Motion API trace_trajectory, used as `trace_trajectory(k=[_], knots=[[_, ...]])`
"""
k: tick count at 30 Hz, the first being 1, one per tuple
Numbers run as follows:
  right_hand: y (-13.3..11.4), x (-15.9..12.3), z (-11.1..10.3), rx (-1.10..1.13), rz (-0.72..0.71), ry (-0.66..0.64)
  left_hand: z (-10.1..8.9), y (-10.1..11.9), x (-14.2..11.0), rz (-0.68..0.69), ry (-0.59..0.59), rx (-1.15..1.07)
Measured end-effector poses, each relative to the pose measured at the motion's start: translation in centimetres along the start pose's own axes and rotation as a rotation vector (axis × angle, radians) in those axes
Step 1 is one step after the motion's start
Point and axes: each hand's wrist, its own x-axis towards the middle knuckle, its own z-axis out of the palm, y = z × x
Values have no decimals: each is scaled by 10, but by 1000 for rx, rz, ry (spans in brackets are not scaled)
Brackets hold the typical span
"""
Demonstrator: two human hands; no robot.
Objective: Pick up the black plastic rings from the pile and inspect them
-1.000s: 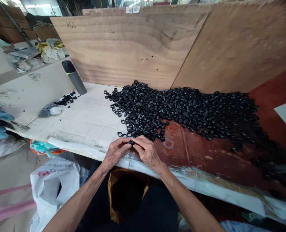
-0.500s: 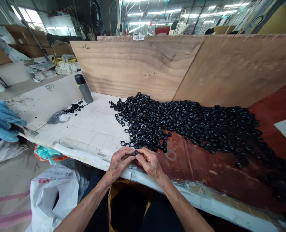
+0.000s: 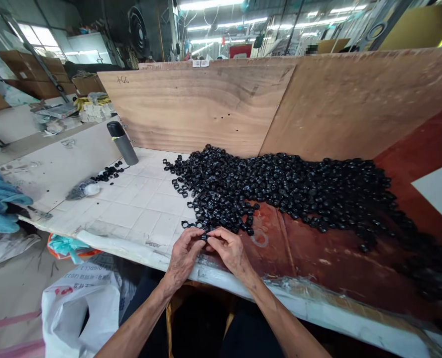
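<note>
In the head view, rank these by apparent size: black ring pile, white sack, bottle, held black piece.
1. Black ring pile
2. White sack, cut off by the frame's bottom edge
3. Bottle
4. Held black piece, partly covered

Ceiling tubes (image 3: 211,5) glare; lower right dim, blurred.

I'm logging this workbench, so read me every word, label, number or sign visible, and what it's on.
"小GG", handwritten: tan rectangular wooden board.
"2022", probably, printed: white plastic sack; its other print is too blurred to read.
Small white rectangular labels on the board's top edge: too small to read.
</note>
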Motion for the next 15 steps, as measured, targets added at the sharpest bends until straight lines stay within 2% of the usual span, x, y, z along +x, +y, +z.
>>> trace_trajectory(k=[3, 7, 11, 15], knots=[[-3, 1, -1, 65, 43, -11, 1, 0, 0, 22, -21, 34], [-6, 0, -3, 135, 93, -12, 4, 0, -2, 14, 25, -2], [-4, -1, -5, 121, 134, -5, 6, 1, -4, -12, 18, -45], [-1, 0, -5, -13, 22, 42, 5, 0, -5, -40, -1, -21]])
